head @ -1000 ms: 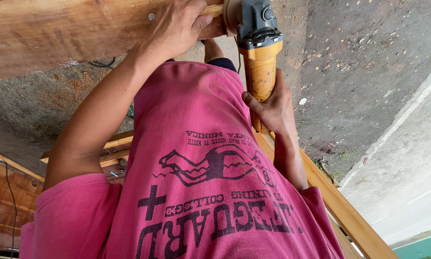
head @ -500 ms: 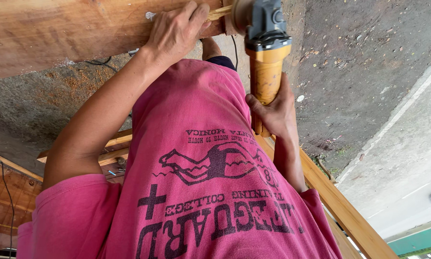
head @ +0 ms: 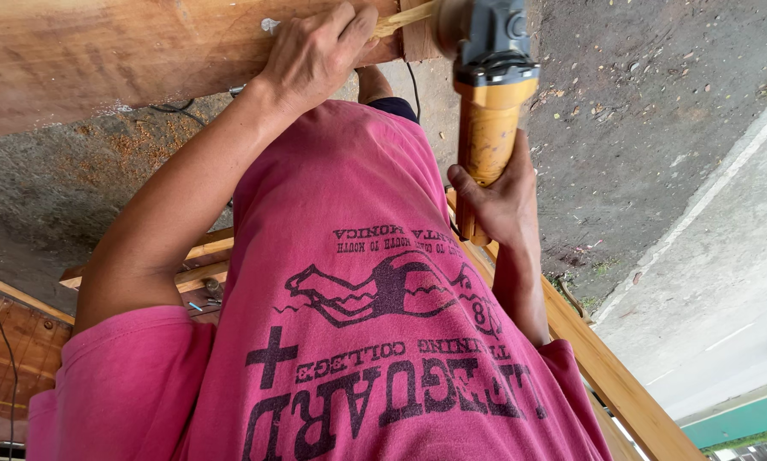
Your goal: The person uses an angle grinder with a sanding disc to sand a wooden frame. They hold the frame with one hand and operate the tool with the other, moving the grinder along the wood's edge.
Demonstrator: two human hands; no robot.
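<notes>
- The left hand (head: 315, 55) lies on the wooden beam (head: 102, 60) at 11 o'clock, fingers (head: 354, 26) curled on its edge.
- The right hand (head: 503, 201) is closed around the yellow handle of the grinder (head: 490, 94), which stands at 12 o'clock.
- The grinder's grey head meets the beam end; the disc seems to touch the wood, but it is blurred.
- A pink shirt (head: 375, 324) fills the lower part, at 6 o'clock.

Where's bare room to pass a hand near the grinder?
Bare ground right of the grinder, up to the concrete strip. Crowded at the beam: left hand presses it beside the grinder head; right hand grips the handle against the rail.
</notes>
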